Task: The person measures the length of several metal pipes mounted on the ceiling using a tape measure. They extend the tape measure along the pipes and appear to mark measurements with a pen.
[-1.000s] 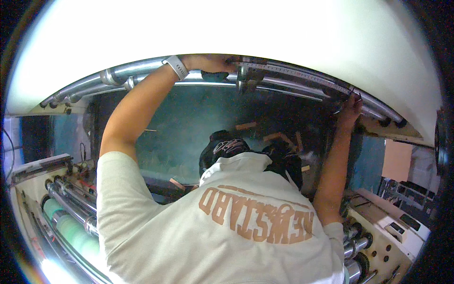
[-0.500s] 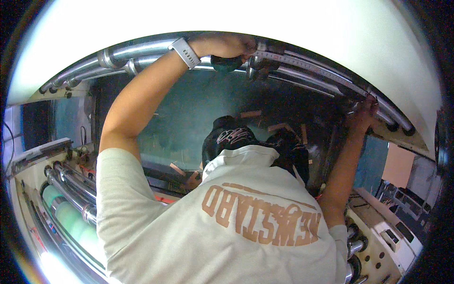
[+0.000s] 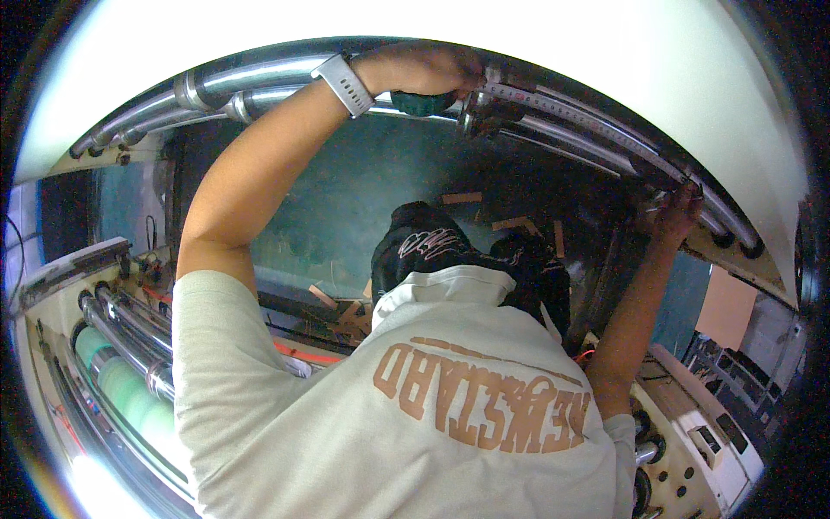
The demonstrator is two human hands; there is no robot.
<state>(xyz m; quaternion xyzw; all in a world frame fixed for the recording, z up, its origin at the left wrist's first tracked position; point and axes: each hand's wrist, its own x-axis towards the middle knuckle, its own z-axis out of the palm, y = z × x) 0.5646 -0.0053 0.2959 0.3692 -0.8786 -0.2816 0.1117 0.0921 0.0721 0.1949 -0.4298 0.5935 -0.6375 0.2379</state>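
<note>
A pale marked measuring tape point(image 3: 571, 108) stretches along the shiny metal bars point(image 3: 259, 71) at the far side, between my two hands. My left hand point(image 3: 424, 69), with a white watch on its wrist, is closed at the tape's left end, close beside a metal collar point(image 3: 475, 114) on the bars. Farther right and nearer to me, my right hand point(image 3: 679, 212) is closed at the tape's other end, with its fingertips against the bar. Shadow hides part of both grips.
A large white panel point(image 3: 415, 19) curves over the bars. Below lies a dark greenish floor point(image 3: 328, 190) with several scattered brown strips point(image 3: 461, 198). Rollers, one with a light green surface point(image 3: 130, 389), stand at the left. A machine side with knobs point(image 3: 687, 474) stands at the lower right.
My view has shifted slightly, so the bars and both hands sit a little differently in the picture. Both hands keep their places along the tape.
</note>
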